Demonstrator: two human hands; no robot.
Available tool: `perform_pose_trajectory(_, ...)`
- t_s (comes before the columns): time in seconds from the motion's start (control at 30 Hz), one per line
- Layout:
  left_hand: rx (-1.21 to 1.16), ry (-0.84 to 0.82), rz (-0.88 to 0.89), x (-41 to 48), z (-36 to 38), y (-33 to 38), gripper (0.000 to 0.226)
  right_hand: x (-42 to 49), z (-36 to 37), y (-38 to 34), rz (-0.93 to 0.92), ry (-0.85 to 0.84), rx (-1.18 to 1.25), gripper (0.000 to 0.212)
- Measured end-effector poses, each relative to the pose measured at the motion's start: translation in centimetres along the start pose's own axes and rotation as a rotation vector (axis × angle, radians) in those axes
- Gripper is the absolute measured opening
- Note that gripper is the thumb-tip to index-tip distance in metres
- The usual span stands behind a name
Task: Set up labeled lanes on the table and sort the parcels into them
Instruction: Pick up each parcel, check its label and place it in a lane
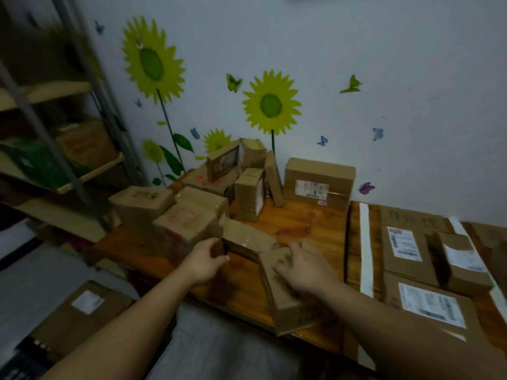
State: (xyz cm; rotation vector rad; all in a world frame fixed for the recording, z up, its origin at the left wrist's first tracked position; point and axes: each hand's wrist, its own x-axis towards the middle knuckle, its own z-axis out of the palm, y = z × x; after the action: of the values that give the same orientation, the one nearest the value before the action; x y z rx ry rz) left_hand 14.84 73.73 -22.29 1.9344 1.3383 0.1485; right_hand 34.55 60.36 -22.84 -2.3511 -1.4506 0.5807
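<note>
Where the view begins, at far left: a metal shelf rack (82,149) holds blurred cartons and something green.
Floor, lower left: a flat carton with a white label (82,311) lies beside the table's near edge.
Table: a wooden top (301,223) runs from the sunflower-decorated wall (384,78) toward the camera.
Unsorted parcels, left end: a heap of brown boxes; one plain box (140,207) stands at the table's left corner, and a box with red print (186,229) leans against it, with more stacked behind.
Left hand: the left hand (204,260) is clamped on the left end of a low, flat parcel (247,239), thumb on the near face and fingers curled over the top.
Back pile: several small boxes stand on end near the wall, and a larger box with a label (318,182) sits to their right, touching the wall.
Right hand: the right hand (304,267) rests palm down, fingers spread, on top of a long parcel (285,294) that juts past the table's front edge; whether it truly grips is unclear.
Lane marker: a white tape strip (366,248) runs front to back.
Sorted lane, right: labelled parcels (406,253) lie flat beyond the strip, below a cardboard sign (411,218) with blurred writing.
</note>
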Motion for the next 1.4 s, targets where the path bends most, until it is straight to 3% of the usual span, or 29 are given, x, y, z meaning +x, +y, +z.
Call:
perform_pose_trajectory(0.23,0.037,0.036,0.059,6.1,0.0,1.5,0.056,9.6,2.9,-3.1,-0.057,-0.103,-0.092,0.067)
perform_pose_trajectory(0.4,0.161,0.03,0.122,11.1,0.0,3.6,0.052,16.9,5.6,-3.5,-0.121,-0.293,-0.283,0.097)
perform_pose_trajectory(0.5,0.161,0.018,0.11,13.9,-0.3,4.5,0.052,19.2,5.7,-3.0,-0.116,-0.371,-0.325,0.104)
perform_pose_trajectory(0.67,0.148,0.017,0.055,16.4,-0.7,4.6,0.058,20.7,4.0,-2.5,-0.081,-0.384,-0.155,0.086)
perform_pose_trajectory(0.83,0.08,-0.004,0.063,17.1,-0.9,4.5,0.083,20.1,1.1,-0.7,-0.002,-0.257,0.011,0.068)
perform_pose_trajectory(1.0,-0.219,-0.027,0.013,17.2,-0.9,5.0,0.114,17.3,-2.5,-1.0,0.016,-0.08,0.187,0.078)
perform_pose_trajectory(1.17,-0.634,-0.021,-0.049,15.8,-1.7,5.6,0.123,13.3,-5.0,-2.6,0.032,0.153,0.439,0.078)
perform_pose_trajectory(1.3,-0.851,-0.292,-0.051,11.9,-1.9,6.1,0.083,9.7,-5.4,-4.5,0.075,0.2,0.755,0.071)
perform_pose_trajectory(1.4,-1.015,-0.287,0.016,9.2,-2.3,6.9,0.06,7.4,-5.4,-6.1,0.084,0.175,0.873,0.054)
